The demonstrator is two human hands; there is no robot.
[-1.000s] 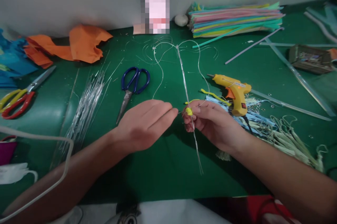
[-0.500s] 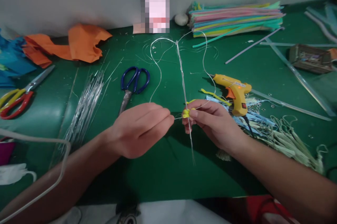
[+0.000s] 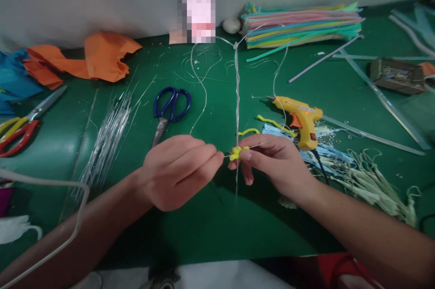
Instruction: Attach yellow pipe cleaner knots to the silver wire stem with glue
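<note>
My left hand (image 3: 176, 169) is closed in a pinch on a thin pale thread that runs to a small yellow knot (image 3: 235, 152). My right hand (image 3: 275, 166) pinches that yellow knot, which sits on a twisted silver wire (image 3: 237, 98) standing upright above the green table (image 3: 210, 221). The wire's loose strands loop out at its top. Both hands hover just above the table, close together.
Blue-handled scissors (image 3: 170, 108) and a bundle of silver wires (image 3: 107, 142) lie left of centre. A yellow glue gun (image 3: 301, 119) rests on pale blue tassels at right. Orange paper (image 3: 98, 55), red-yellow scissors (image 3: 20, 128) and a stack of coloured strips (image 3: 299, 24) lie farther off.
The wire has been drawn upward through my right hand, its lower end is shorter and it stands straighter. My left hand has pulled slightly left, away from the knot.
</note>
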